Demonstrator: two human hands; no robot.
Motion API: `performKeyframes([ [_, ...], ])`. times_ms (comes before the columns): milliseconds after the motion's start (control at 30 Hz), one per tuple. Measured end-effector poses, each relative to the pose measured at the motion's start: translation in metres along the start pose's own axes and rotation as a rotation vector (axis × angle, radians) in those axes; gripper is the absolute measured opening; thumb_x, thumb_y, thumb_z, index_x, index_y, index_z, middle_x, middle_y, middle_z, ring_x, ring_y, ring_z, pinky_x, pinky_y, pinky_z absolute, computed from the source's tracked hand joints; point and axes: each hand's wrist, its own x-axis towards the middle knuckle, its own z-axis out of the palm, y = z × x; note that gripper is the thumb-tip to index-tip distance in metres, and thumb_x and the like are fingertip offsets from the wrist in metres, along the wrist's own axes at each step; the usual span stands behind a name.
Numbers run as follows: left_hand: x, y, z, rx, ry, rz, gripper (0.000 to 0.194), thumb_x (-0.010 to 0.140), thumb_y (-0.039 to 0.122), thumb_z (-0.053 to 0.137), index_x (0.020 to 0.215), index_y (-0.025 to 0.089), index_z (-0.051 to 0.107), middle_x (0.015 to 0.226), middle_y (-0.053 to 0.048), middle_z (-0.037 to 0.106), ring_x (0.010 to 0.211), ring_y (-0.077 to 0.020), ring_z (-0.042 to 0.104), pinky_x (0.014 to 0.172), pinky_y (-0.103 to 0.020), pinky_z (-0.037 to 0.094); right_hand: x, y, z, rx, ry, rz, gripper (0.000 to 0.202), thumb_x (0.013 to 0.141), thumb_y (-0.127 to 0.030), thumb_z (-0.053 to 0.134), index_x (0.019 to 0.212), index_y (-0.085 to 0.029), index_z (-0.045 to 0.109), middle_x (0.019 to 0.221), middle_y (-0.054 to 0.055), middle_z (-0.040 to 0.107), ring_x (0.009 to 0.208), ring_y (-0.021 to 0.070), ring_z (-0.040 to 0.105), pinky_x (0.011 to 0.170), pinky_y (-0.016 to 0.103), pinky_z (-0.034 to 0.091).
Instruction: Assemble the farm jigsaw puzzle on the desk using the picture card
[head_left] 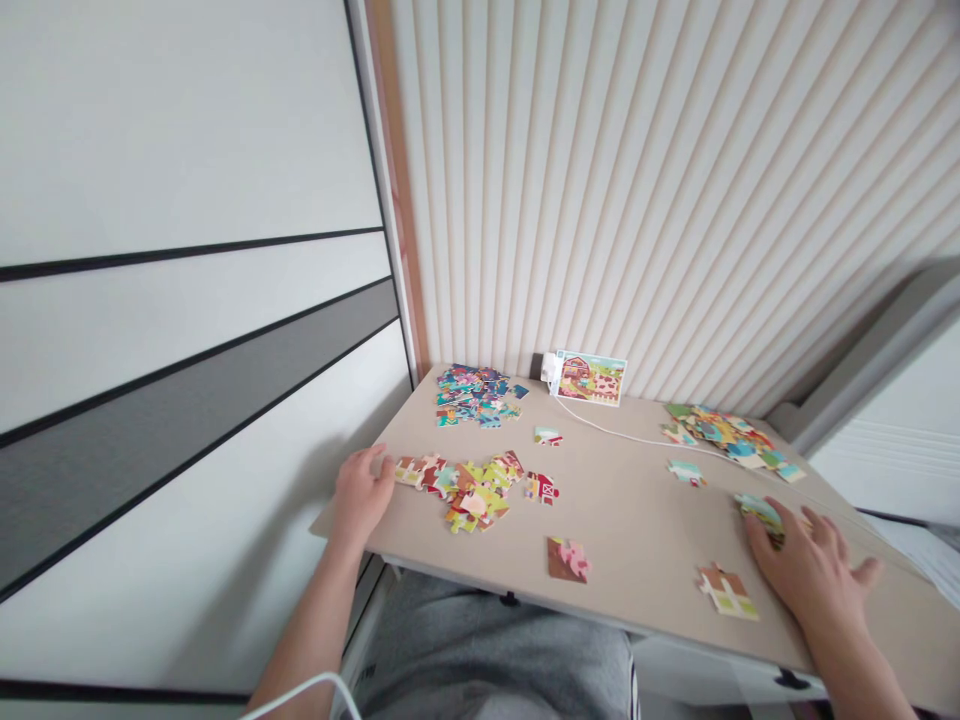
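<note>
My left hand (365, 490) rests at the table's left edge, its fingers slightly bent and apart, beside the end of a strip of puzzle pieces (409, 470). Right of that strip lies a loose heap of green, brown and pink puzzle pieces (480, 490). On the right side of the table, my right hand (814, 560) has its thumb and index finger around some pale blue and green puzzle pieces (759, 510); the other fingers are spread. The hand partly hides these pieces. A brown and cream corner section of puzzle (729, 592) lies left of this hand.
A farm picture card (591, 378) leans against the ribbed wall beside a white charger (549, 368); its cable (622, 435) crosses the table. Blue pieces (480, 395) and mixed pieces (731, 435) form heaps at the back. Barn pieces (544, 488) and a pig piece (574, 560) lie mid-table.
</note>
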Motion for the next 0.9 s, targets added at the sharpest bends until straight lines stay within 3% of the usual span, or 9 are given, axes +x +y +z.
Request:
performKeyframes([
  [167,-0.003,0.007,-0.003,-0.017,-0.192,0.1,0.054,0.094,0.054,0.051,0.135,0.021,0.059,0.136,-0.01,0.064,0.128,-0.0286,0.058,0.113,-0.043,0.042,-0.007,-0.019,-0.019,0.131,0.129,-0.094,0.061,0.092,-0.063,0.037,0.13,-0.024,0.063,0.142,0.019,0.055,0.137,0.0406,0.045,0.11,0.065,0.029],
  [267,-0.006,0.012,-0.005,0.026,-0.308,0.188,0.06,0.092,0.054,0.054,0.142,0.021,0.055,0.145,-0.01,0.058,0.134,-0.0288,0.053,0.117,-0.043,0.037,-0.011,-0.029,-0.029,0.275,0.192,-0.114,0.053,0.094,-0.055,0.04,0.13,-0.024,0.063,0.136,0.016,0.059,0.13,0.0379,0.052,0.108,0.057,0.038],
  [367,-0.009,0.015,-0.006,0.091,-0.363,0.261,0.062,0.092,0.052,0.055,0.145,0.022,0.052,0.151,-0.009,0.053,0.141,-0.03,0.046,0.119,-0.044,0.033,-0.012,-0.032,-0.034,0.362,0.23,-0.113,0.049,0.094,-0.05,0.043,0.131,-0.023,0.062,0.129,0.017,0.063,0.125,0.0383,0.056,0.108,0.056,0.038],
  [567,-0.014,0.018,-0.004,0.147,-0.289,0.25,0.061,0.095,0.056,0.051,0.145,0.02,0.051,0.146,-0.012,0.055,0.137,-0.0308,0.05,0.116,-0.044,0.036,-0.009,-0.027,-0.031,0.372,0.206,-0.08,0.051,0.092,-0.051,0.043,0.126,-0.02,0.064,0.115,0.021,0.066,0.12,0.0426,0.057,0.102,0.058,0.039],
  [900,-0.017,0.021,-0.006,0.25,-0.227,0.253,0.061,0.093,0.057,0.055,0.14,0.018,0.054,0.129,-0.014,0.064,0.123,-0.0327,0.058,0.108,-0.045,0.043,-0.009,-0.018,-0.02,0.313,0.175,-0.052,0.051,0.091,-0.053,0.042,0.122,-0.022,0.067,0.114,0.015,0.067,0.115,0.0365,0.058,0.102,0.054,0.043],
])
